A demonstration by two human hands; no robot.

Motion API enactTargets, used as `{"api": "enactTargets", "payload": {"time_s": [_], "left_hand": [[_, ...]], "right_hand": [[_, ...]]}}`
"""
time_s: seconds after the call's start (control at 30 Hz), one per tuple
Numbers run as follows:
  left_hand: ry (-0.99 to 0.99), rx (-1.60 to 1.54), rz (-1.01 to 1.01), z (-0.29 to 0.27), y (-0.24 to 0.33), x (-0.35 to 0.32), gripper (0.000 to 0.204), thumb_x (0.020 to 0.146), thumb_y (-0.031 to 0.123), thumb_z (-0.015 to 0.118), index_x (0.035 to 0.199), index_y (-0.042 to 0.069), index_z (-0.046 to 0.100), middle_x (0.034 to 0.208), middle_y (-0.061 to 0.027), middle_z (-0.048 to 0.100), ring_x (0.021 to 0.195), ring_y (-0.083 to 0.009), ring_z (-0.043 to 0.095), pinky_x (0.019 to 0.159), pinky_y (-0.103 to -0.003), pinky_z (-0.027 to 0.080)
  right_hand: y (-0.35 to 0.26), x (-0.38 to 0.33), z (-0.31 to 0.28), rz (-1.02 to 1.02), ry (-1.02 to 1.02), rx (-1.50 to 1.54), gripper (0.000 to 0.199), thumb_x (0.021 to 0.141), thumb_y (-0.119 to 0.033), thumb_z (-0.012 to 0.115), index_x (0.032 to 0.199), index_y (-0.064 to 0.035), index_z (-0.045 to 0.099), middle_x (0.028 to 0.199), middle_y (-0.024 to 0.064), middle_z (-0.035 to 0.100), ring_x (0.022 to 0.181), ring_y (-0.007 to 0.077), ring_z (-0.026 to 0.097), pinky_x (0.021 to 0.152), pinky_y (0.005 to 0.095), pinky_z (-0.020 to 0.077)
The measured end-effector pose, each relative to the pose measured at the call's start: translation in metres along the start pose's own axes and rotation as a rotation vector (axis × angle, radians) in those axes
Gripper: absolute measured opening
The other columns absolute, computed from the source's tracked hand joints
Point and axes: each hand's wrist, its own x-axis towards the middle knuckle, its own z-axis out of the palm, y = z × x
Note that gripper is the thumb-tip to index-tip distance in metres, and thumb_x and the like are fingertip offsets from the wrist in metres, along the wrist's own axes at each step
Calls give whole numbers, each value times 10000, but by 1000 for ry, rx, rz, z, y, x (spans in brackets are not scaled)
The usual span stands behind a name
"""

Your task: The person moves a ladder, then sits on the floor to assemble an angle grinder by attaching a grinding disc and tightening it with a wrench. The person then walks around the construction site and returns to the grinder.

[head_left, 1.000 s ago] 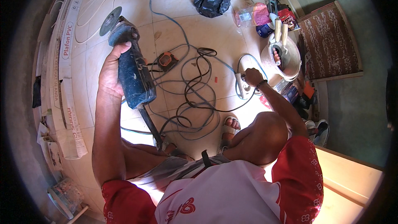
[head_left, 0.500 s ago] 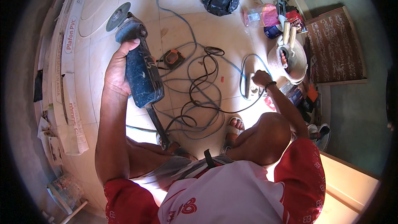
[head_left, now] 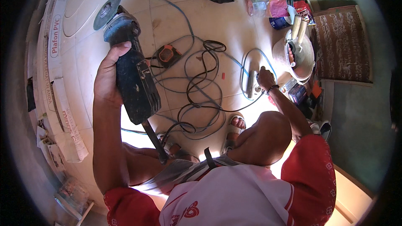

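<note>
The left hand (head_left: 109,79) is gripping a worn dark-blue angle grinder (head_left: 132,75) with fingers wrapped tight, its grey disc (head_left: 107,11) pointing away; the right hand (head_left: 264,78) is closing its fingers on a grey metal bar (head_left: 251,84).

One head-worn fisheye – looking steeply down, close over the tiled floor (head_left: 234,21).

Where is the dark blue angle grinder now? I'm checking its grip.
Head view, left side: the dark blue angle grinder is gripped in the left hand, raised over the tiled floor.
</note>
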Motion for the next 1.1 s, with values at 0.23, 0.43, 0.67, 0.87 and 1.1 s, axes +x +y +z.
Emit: {"api": "enactTargets", "payload": {"time_s": [0.23, 0.43, 0.67, 0.87, 1.1], "left_hand": [[-24, -50, -6, -6, -3, 25, 343, 773, 238, 702, 1004, 44, 537, 764, -101, 619, 639, -239, 663, 550, -348, 569], [-81, -74, -24, 11, 8, 30, 306, 784, 227, 683, 977, 38, 538, 726, -106, 616, 606, -233, 654, 546, -349, 563], [-45, 17, 175, 28, 34, -50, 480, 735, 281, 729, 1074, 6, 530, 797, -113, 629, 652, -220, 657, 574, -335, 560], [108, -27, 225, 52, 113, -232, 634, 673, 68, 688, 1250, -8, 435, 981, -130, 589, 737, -257, 642, 692, -381, 584], [113, 25, 302, 63, 204, -458, 637, 680, 169, 709, 1225, -44, 460, 1067, -135, 595, 760, -262, 652, 664, -371, 571]], "right_hand": [[-10, -11, 0, -20, 24, 105, 176, 887, -160, 483, 959, -1, 460, 724, 273, 607, 732, 475, 599, 662, 558, 448], [-7, 1, -5, 13, -61, 76, 246, 859, -163, 497, 1042, 0, 470, 755, 263, 634, 763, 424, 637, 714, 515, 498], [-13, -58, -69, 159, 6, 502, 268, 881, -204, 545, 1044, -11, 455, 891, 278, 634, 877, 450, 616, 718, 501, 482], [-26, -171, -256, 152, 114, 816, 219, 863, -222, 559, 955, -27, 525, 867, 194, 638, 805, 371, 634, 715, 439, 490], [10, -307, -469, -367, 544, 403, 144, 881, -149, 542, 953, -33, 586, 898, 150, 584, 812, 274, 581, 708, 372, 461]]}}
